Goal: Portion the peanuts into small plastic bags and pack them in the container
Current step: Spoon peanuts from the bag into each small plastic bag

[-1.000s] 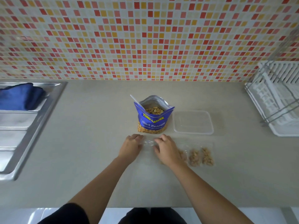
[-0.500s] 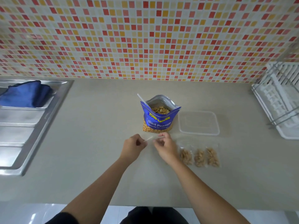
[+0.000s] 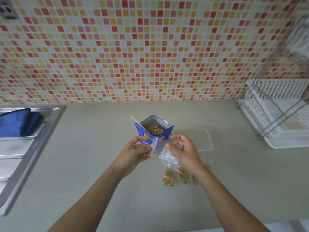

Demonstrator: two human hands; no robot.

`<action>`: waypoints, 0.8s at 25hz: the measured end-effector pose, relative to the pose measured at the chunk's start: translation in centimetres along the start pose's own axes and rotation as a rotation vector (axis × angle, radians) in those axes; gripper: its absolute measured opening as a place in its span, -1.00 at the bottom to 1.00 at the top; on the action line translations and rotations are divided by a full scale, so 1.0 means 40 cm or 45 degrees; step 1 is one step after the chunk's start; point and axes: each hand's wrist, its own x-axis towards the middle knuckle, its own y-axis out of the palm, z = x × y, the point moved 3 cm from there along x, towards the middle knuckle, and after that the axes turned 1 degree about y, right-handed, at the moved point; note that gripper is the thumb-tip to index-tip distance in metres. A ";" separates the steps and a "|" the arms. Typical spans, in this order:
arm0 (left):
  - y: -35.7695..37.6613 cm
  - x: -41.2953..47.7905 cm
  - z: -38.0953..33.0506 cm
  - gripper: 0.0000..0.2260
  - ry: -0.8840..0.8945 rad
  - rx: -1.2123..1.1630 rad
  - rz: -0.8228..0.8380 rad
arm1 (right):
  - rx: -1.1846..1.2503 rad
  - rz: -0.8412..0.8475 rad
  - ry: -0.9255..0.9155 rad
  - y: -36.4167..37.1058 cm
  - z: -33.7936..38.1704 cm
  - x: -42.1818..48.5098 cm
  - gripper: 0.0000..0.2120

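An open blue peanut pouch (image 3: 154, 130) stands on the counter with peanuts showing inside and a white scoop handle (image 3: 135, 120) sticking out at its left. In front of it, lifted off the counter, is a small clear plastic bag (image 3: 158, 146). My left hand (image 3: 135, 153) pinches its left edge and my right hand (image 3: 183, 150) pinches its right side. Filled small peanut bags (image 3: 168, 178) lie on the counter under my right wrist, partly hidden. A clear plastic container (image 3: 204, 139) sits to the right of the pouch.
A steel sink (image 3: 25, 148) with a blue cloth (image 3: 18, 123) lies at the left. A white dish rack (image 3: 280, 114) stands at the right. A tiled wall rises behind the beige counter (image 3: 93, 164).
Both hands have lifted the clear bag off the counter and raised it in front of the pouch. The camera has tilted up and come closer.
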 end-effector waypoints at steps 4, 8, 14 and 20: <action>0.032 0.008 -0.045 -0.73 0.090 0.058 0.004 | 0.092 0.001 -0.012 -0.016 0.041 0.010 -0.68; 0.049 0.022 -0.100 -0.84 0.257 0.521 -0.124 | 0.112 0.005 -0.034 -0.041 0.066 0.034 -0.66; 0.058 0.043 -0.148 -0.83 0.450 0.871 -0.397 | -0.054 -0.021 -0.189 -0.032 0.089 0.074 -0.62; 0.066 0.063 -0.186 -0.88 0.477 1.102 -0.287 | -1.128 0.074 -0.843 0.014 0.154 0.084 -0.25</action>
